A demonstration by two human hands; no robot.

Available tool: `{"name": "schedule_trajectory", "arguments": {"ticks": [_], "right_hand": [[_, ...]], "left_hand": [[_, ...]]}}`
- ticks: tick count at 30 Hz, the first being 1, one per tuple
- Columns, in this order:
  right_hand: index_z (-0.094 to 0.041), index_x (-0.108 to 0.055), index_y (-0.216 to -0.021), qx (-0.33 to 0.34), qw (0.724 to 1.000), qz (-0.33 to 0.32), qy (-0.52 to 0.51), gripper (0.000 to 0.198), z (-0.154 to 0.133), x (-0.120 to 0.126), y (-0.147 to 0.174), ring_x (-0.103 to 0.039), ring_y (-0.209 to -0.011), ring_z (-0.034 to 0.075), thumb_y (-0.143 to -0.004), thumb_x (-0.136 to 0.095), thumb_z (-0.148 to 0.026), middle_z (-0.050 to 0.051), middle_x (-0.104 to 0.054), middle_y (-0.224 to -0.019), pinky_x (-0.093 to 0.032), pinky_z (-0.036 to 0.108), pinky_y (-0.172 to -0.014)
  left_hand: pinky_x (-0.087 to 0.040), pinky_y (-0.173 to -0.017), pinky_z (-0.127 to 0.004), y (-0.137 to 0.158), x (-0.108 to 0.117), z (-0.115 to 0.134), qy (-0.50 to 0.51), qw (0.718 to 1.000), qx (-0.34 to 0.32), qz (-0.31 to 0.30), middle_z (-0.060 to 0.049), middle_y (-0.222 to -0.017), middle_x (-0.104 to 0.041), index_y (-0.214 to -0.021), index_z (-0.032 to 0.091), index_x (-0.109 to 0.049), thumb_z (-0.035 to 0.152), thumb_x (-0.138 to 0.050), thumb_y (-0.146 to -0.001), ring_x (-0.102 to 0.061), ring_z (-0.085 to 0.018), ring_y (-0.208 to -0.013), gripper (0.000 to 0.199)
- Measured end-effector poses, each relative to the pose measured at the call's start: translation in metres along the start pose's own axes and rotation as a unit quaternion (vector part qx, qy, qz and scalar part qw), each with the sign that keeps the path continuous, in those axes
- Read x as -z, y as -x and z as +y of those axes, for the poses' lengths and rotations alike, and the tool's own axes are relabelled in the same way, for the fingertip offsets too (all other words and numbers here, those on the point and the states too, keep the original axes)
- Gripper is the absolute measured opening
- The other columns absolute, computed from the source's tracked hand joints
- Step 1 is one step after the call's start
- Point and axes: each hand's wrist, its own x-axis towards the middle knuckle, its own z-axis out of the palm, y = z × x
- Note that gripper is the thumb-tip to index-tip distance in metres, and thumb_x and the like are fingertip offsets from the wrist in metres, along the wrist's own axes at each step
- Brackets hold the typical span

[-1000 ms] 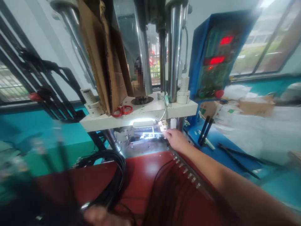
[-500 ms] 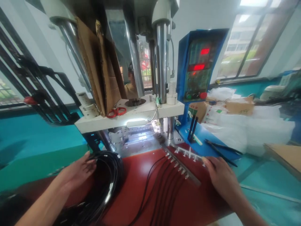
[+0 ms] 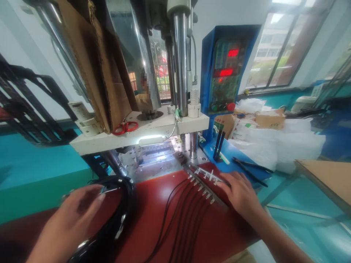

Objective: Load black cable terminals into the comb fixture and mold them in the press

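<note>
My left hand (image 3: 78, 215) is beside a coil of glossy black cable (image 3: 128, 197) at the left of the red work surface. Its thumb and forefinger pinch what looks like one thin cable strand at the coil; blur hides the other fingers. In my right hand (image 3: 242, 193), thumb and fingers grip the near end of a pale moulded strip (image 3: 210, 175) with small cross-shaped branches. Close beside it lies a metal bar (image 3: 205, 188) holding a row of small metal cable ends. Several black cables (image 3: 179, 215) run from that bar toward me across the surface (image 3: 148, 219).
A press with a white plate (image 3: 164, 126) stands ahead, red-handled scissors (image 3: 125, 128) and cardboard (image 3: 117, 98) on it. Beneath shines a lit metal mould (image 3: 156, 155). At right are a blue control box (image 3: 226, 69), black tongs (image 3: 249, 170) and white bags (image 3: 255, 142).
The view has shifted, so the scene sits further left. My left thumb and forefinger have drawn together by the coil. My right hand has moved inward, still gripping the moulded strip.
</note>
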Motion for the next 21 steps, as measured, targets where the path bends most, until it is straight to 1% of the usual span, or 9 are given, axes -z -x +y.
{"name": "schedule_trajectory", "arguments": {"ticks": [2,4,6,8,11,13,14,17,21], "right_hand": [[-0.019,-0.065,-0.108,0.009,0.998,-0.027,-0.049,0.029,-0.013,0.000,-0.013,-0.053,-0.094,0.025,-0.090,-0.051,-0.036,0.008,-0.064,-0.100,-0.040,0.037,-0.087],[-0.020,-0.068,-0.098,0.005,0.995,-0.052,-0.088,0.023,-0.024,-0.002,-0.024,-0.055,-0.092,0.023,-0.089,-0.052,-0.034,0.008,-0.064,-0.095,-0.040,0.035,-0.086],[-0.020,-0.069,-0.085,-0.003,0.991,-0.061,-0.123,0.020,-0.030,-0.005,-0.031,-0.056,-0.089,0.022,-0.088,-0.053,-0.031,0.007,-0.065,-0.089,-0.040,0.033,-0.084],[-0.020,-0.066,-0.078,-0.022,0.986,-0.053,-0.158,0.021,-0.031,-0.007,-0.035,-0.057,-0.085,0.021,-0.088,-0.052,-0.030,0.006,-0.065,-0.085,-0.040,0.032,-0.081],[-0.020,-0.064,-0.076,-0.047,0.980,-0.043,-0.190,0.023,-0.028,-0.007,-0.036,-0.058,-0.080,0.019,-0.090,-0.048,-0.030,0.004,-0.066,-0.082,-0.041,0.030,-0.075],[-0.020,-0.063,-0.076,-0.055,0.979,-0.040,-0.193,0.024,-0.026,-0.006,-0.036,-0.060,-0.078,0.018,-0.090,-0.046,-0.030,0.003,-0.067,-0.081,-0.041,0.029,-0.073],[-0.020,-0.063,-0.076,-0.060,0.978,-0.038,-0.195,0.024,-0.025,-0.005,-0.037,-0.060,-0.077,0.018,-0.090,-0.046,-0.030,0.002,-0.067,-0.080,-0.041,0.029,-0.072],[-0.020,-0.062,-0.076,-0.073,0.978,-0.028,-0.196,0.025,-0.022,-0.004,-0.042,-0.061,-0.075,0.018,-0.090,-0.046,-0.032,0.002,-0.068,-0.078,-0.040,0.028,-0.070],[-0.020,-0.059,-0.075,-0.074,0.979,-0.011,-0.192,0.026,-0.019,-0.001,-0.050,-0.059,-0.072,0.017,-0.091,-0.045,-0.034,0.002,-0.066,-0.075,-0.040,0.027,-0.068]], "left_hand": [[-0.052,-0.080,-0.031,0.005,-0.007,0.015,0.039,0.997,-0.039,-0.055,0.004,-0.105,-0.070,-0.102,0.032,-0.060,0.053,-0.049,-0.080,-0.065,-0.022,-0.093,0.033],[-0.050,-0.081,-0.031,0.007,-0.020,0.035,0.085,0.987,-0.101,-0.096,0.001,-0.103,-0.069,-0.100,0.029,-0.060,0.049,-0.049,-0.082,-0.064,-0.022,-0.093,0.029],[-0.048,-0.083,-0.030,0.006,-0.035,0.060,0.121,0.967,-0.181,-0.133,-0.002,-0.102,-0.068,-0.100,0.026,-0.061,0.042,-0.046,-0.087,-0.063,-0.022,-0.095,0.026],[-0.046,-0.088,-0.030,0.004,-0.055,0.090,0.150,0.935,-0.270,-0.174,-0.004,-0.108,-0.065,-0.105,0.024,-0.059,0.034,-0.038,-0.092,-0.060,-0.019,-0.100,0.027],[-0.044,-0.093,-0.030,-0.005,-0.089,0.139,0.140,0.895,-0.371,-0.203,-0.006,-0.112,-0.063,-0.114,0.022,-0.057,0.020,-0.029,-0.093,-0.058,-0.018,-0.104,0.034],[-0.041,-0.098,-0.031,-0.015,-0.113,0.168,0.103,0.871,-0.433,-0.207,-0.008,-0.120,-0.061,-0.122,0.020,-0.053,0.011,-0.033,-0.089,-0.056,-0.018,-0.111,0.039],[-0.040,-0.099,-0.030,-0.021,-0.124,0.181,0.075,0.857,-0.460,-0.221,-0.009,-0.124,-0.059,-0.125,0.018,-0.051,0.008,-0.035,-0.087,-0.055,-0.019,-0.113,0.042],[-0.042,-0.096,-0.031,-0.037,-0.151,0.208,0.047,0.841,-0.480,-0.244,-0.012,-0.120,-0.063,-0.122,0.014,-0.055,0.004,-0.043,-0.079,-0.057,-0.022,-0.111,0.046],[-0.045,-0.091,-0.032,-0.051,-0.167,0.225,0.026,0.835,-0.485,-0.261,-0.012,-0.109,-0.068,-0.112,0.016,-0.062,0.006,-0.048,-0.077,-0.062,-0.024,-0.103,0.039]]}}
